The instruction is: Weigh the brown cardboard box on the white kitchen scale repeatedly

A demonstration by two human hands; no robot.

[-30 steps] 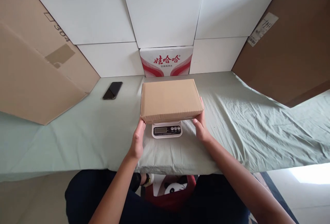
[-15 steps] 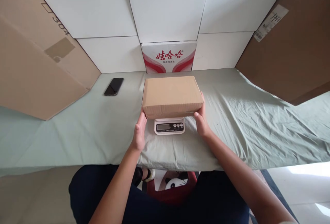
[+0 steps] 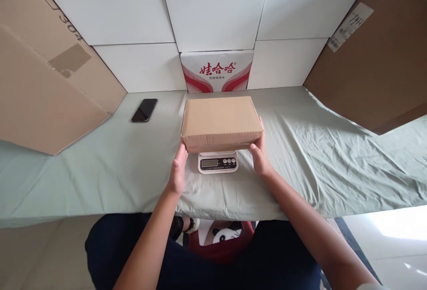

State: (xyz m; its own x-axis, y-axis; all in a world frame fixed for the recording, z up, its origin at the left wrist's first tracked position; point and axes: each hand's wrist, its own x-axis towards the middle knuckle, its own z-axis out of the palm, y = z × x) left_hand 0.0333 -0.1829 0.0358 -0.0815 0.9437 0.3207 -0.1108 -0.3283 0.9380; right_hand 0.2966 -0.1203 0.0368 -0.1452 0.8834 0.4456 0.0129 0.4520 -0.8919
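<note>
Both hands, the left hand point(image 3: 178, 169) and right hand point(image 3: 260, 159), are holding the cardboard box point(image 3: 220, 122) by its sides, fingers pressing it, directly above the scale point(image 3: 218, 163).

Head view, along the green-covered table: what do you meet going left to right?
Leaning brown cardboard sheet → black phone → left hand → closed cardboard box over the scale → right hand → dark brown cardboard panel.
</note>
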